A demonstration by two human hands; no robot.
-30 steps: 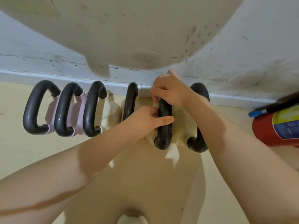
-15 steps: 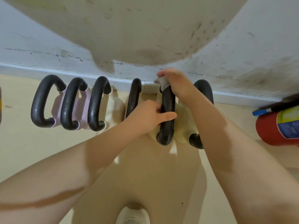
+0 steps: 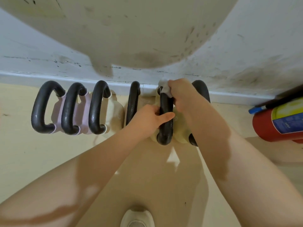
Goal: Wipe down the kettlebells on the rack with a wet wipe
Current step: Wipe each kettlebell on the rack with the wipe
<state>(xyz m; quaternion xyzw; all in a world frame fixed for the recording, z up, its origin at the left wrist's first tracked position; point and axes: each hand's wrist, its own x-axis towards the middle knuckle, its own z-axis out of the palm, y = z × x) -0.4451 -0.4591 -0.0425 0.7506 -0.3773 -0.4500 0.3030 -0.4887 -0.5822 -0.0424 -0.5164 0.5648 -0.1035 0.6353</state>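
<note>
Several kettlebells with black handles stand in a row along the wall. My left hand (image 3: 151, 117) grips the middle of one cream kettlebell's black handle (image 3: 165, 128), thumb across its front. My right hand (image 3: 183, 95) holds a white wet wipe (image 3: 164, 87) wrapped round the far top end of that same handle. Two pink kettlebells (image 3: 59, 108) and a cream kettlebell (image 3: 114, 112) stand to the left. Another black handle (image 3: 133, 102) sits just left of my left hand, and one more kettlebell (image 3: 202, 90) shows behind my right wrist.
A red fire extinguisher (image 3: 278, 122) lies on the floor at the right. The stained white wall (image 3: 246, 54) with its skirting runs behind the row. My white shoe (image 3: 136, 217) shows at the bottom on the beige floor.
My right hand with the wipe has slid along the handle from its middle to its far top end. My left hand keeps its grip on the handle.
</note>
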